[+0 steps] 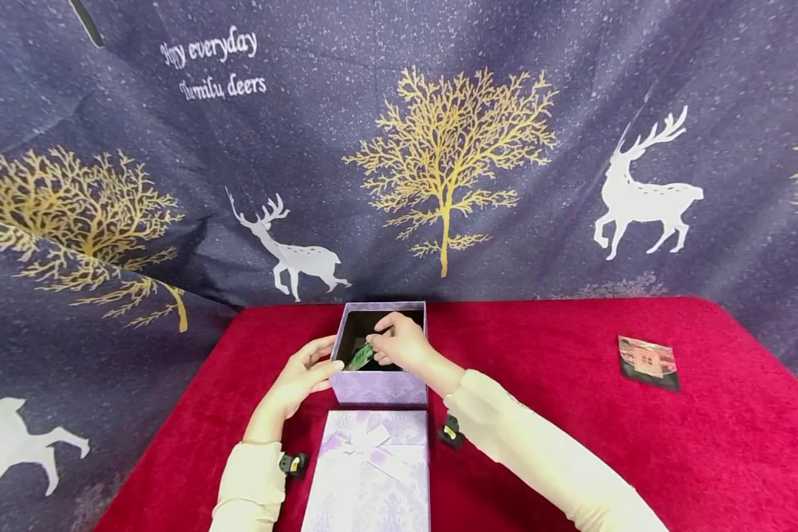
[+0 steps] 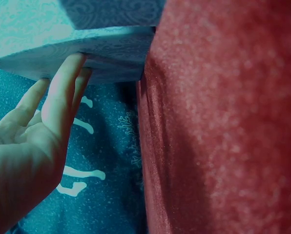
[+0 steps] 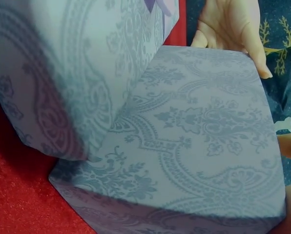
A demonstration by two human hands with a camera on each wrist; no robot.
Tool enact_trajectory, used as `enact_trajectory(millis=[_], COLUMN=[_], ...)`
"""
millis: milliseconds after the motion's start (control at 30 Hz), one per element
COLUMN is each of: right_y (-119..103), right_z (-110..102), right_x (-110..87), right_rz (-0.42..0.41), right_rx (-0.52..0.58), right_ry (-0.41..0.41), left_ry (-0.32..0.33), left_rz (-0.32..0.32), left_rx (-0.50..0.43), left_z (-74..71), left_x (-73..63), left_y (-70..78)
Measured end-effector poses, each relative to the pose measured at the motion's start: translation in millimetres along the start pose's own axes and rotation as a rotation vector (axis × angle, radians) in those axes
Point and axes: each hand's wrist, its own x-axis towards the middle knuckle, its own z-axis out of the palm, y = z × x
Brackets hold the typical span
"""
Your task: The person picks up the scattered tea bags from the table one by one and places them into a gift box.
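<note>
An open lilac patterned box point(image 1: 379, 388) stands near the back of the red table, its inside dark. My left hand point(image 1: 304, 373) is at its left side; in the left wrist view the fairly straight fingers point(image 2: 65, 92) press on the outer wall. The thumb lies at the near left corner of the rim. My right hand point(image 1: 402, 343) reaches in over the box and pinches a small flat green piece with dark marks point(image 1: 359, 358), slanted inside the opening. Only bits of the right hand show in its own wrist view.
The box's lilac lid point(image 1: 372, 473), with a pale bow, lies just in front of the box. Far to the right on the red cloth point(image 1: 539, 384) is a flat square packet point(image 1: 648, 362). A dark curtain point(image 1: 505, 244) with deer and trees hangs behind the table.
</note>
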Motion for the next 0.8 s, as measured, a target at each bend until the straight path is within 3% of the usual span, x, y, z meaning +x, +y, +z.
enact_trajectory(millis=[300,567,800], right_y=[-2.1,-3.3,0.4], right_z=[-4.4,-21.8,-43.1], right_x=[-15.1,-29.1,-38.6], right_rz=[-0.196,-0.289,-0.302], right_rx=[0.017,-0.010,-0.007], right_ry=[0.034,0.138,0.201], left_ry=[0.000,0.004,0.005], left_rz=[-0.002,-0.007,-0.010], left_rx=[-0.006,-0.007,-0.004], left_z=[-0.6,0.8,0.3], left_x=[0.1,-0.4,-0.4], left_y=[-0.6,0.5,0.5])
